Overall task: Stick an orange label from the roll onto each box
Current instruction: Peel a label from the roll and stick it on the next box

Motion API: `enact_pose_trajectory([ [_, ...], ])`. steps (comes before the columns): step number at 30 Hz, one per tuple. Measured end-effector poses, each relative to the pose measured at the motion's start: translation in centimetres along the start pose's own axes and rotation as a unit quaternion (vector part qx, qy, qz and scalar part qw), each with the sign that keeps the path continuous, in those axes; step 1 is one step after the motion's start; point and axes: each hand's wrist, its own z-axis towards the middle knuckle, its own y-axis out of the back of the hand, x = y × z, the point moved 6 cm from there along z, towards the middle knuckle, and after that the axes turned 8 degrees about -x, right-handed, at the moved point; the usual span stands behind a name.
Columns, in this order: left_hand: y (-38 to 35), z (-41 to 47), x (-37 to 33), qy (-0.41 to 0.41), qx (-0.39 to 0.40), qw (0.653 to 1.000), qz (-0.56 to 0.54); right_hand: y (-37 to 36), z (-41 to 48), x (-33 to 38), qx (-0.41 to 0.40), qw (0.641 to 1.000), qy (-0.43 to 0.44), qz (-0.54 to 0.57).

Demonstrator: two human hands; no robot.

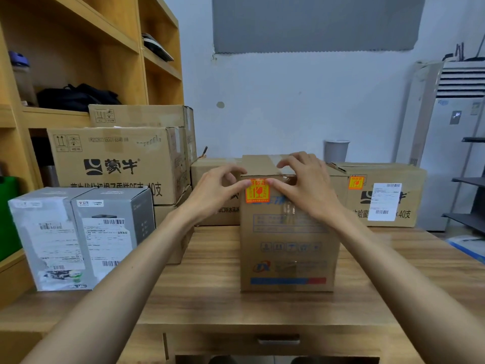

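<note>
1. Cardboard box (287,232) stands upright near the middle of the wooden desk (210,285), its front face toward the camera.
2. An orange label (257,191) sits at the upper left corner of that front face, just below the top edge.
3. The left hand (217,190) reaches in from the left; its thumb tip touches the label's upper left edge, and the other fingers are curled loosely above it.
4. The right hand (304,179) reaches over the top edge; its thumb tip touches the label's upper right edge, with the fingers arched and slightly spread on the taped top flap.
5. Behind and to the right lies another carton (409,179), already bearing a small orange label (356,183) beside a white shipping slip (384,202).
6. A grey box (78,237) stands at the desk's left, with large brown cartons (118,164) stacked behind it.
</note>
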Motion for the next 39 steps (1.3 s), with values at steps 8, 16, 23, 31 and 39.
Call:
enact_pose_trajectory([
  [8,-0.5,0.6,0.1,-0.009,-0.009,0.998,-0.062,-1.1,0.3,-0.1,-0.013,1.000,0.008,0.023],
  [16,-1.0,-0.2,0.5,-0.048,-0.008,0.998,-0.028,-1.3,-0.6,0.0,-0.009,0.998,0.056,-0.024],
  [23,-1.4,-0.6,1.3,-0.063,0.004,0.998,-0.022,-1.6,-1.2,0.0,-0.008,0.994,0.088,-0.062],
  [31,-1.5,-0.8,0.6,-0.082,-0.014,0.996,0.035,-1.6,-1.2,0.5,-0.013,0.992,0.090,-0.086],
  [39,-1.2,-0.5,1.1,-0.066,0.013,0.998,-0.002,-1.4,-0.9,-0.1,-0.002,0.993,0.104,-0.048],
])
